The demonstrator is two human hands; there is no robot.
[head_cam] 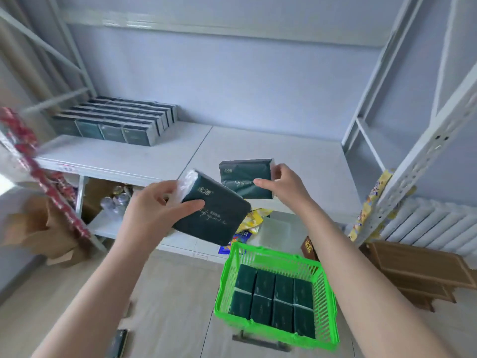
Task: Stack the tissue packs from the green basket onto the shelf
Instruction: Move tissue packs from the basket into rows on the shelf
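Fingers (165,187) of the left hand (149,208) curl round the clear-wrapped end of a tilted tissue pack (216,220), with the thumb laid across its dark green face. The right hand (286,187) pinches a second tissue pack (242,177) by its right edge, thumb on the face and fingers behind. Both packs hang in the air in front of the shelf (271,151), above and to the left of the green basket (333,319), which stands on the floor with eight basket packs (273,298) in two rows.

The step in hand looks like carrying this pair to the shelved packs (116,120), which sit on edge in tight rows at the shelf's back left. To do it well, level the tilted pack first. Turn both to match the shelved rows and set them down one at a time, each flush against its neighbour. The one-edge pinch on the right looks light, so a firmer hold before reaching would guard against a drop.
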